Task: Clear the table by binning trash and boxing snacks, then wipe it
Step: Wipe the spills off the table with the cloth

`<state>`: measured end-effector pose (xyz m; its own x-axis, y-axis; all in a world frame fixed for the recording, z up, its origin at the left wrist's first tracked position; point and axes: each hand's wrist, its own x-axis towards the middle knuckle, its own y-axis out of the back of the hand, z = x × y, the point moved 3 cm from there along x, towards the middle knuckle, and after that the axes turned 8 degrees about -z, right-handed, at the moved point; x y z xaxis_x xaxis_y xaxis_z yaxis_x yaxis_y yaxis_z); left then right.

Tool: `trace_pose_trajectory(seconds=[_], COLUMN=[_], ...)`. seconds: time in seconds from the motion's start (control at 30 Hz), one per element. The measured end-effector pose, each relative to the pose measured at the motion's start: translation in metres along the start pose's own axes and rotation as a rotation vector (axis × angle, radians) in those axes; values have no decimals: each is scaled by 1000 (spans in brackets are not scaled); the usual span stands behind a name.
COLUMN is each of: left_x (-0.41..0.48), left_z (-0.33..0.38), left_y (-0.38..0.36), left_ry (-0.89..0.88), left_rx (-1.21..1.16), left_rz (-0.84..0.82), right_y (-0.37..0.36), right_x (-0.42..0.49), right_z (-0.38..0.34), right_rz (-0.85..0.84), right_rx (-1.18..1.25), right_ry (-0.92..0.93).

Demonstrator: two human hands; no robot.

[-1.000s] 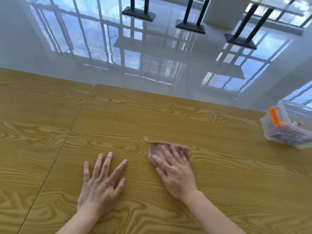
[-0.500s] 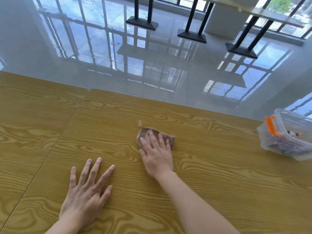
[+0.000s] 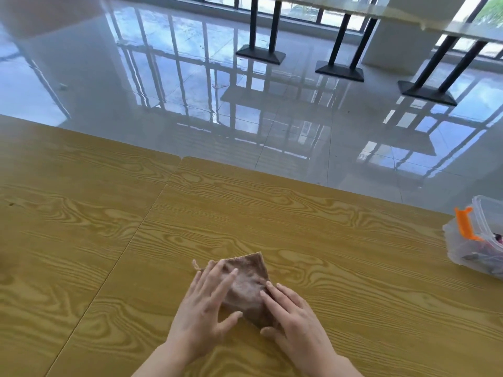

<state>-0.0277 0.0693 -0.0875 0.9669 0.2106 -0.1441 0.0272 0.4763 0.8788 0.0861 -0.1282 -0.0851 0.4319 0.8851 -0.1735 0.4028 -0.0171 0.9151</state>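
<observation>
- State: brown cloth (image 3: 245,284) lies bunched in a rough diamond on the desk (image 3: 326,235), near my edge; left hand (image 3: 204,308) is released, fingers straight and spread, pressing the cloth's left part; right hand (image 3: 296,317) is also flat, fingers laid on the cloth's right edge, not clenched; whether its thumb tucks under the near corner I cannot tell.
- Judgement on stage: no trash or loose snacks in view on the desk; wiping looks like the step in hand.
- Risk 1: cloth is crumpled, not spread; a stroke now likely drags a small patch and leaves streaks; cause is uneven contact under two hands pressing different parts.
- Risk 2: the small loop (image 3: 196,265) at the cloth's far-left corner sticks out free; it may flip under and roll the edge.
- Risk 3: the seam (image 3: 147,216) between the two desk panels runs to the left of the cloth; a sweep across it may snag the hem or push crumbs into the gap.
- Risk 4: a long stroke to the right could knock the clear plastic box (image 3: 462,257); it sits close to the far desk edge, so a shove may send it to the floor (image 3: 190,91).
- Surroundings: box has an orange clasp (image 3: 466,224) and dark wrappers inside; whether its lid is latched I cannot tell; black table bases (image 3: 261,54) stand on the glossy floor beyond, well apart from my work.
- Obstruction: only the box stands in the wiping path, at far right.
</observation>
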Motion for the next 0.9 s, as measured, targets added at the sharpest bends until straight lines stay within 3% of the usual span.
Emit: trace_pose_trajectory(seconds=[0.13, 0.43, 0.9], left_x=[6, -19, 8], left_z=[6, -17, -67], left_y=[-15, -3, 24], left_ry=[13, 209, 317], left_rx=[145, 156, 148], left_rz=[-101, -40, 28], right_y=[0, 5, 0], right_x=[15, 68, 140], right_z=[-8, -34, -49], right_rz=[2, 63, 104], right_rx=[67, -90, -232], right_ry=[-25, 163, 220])
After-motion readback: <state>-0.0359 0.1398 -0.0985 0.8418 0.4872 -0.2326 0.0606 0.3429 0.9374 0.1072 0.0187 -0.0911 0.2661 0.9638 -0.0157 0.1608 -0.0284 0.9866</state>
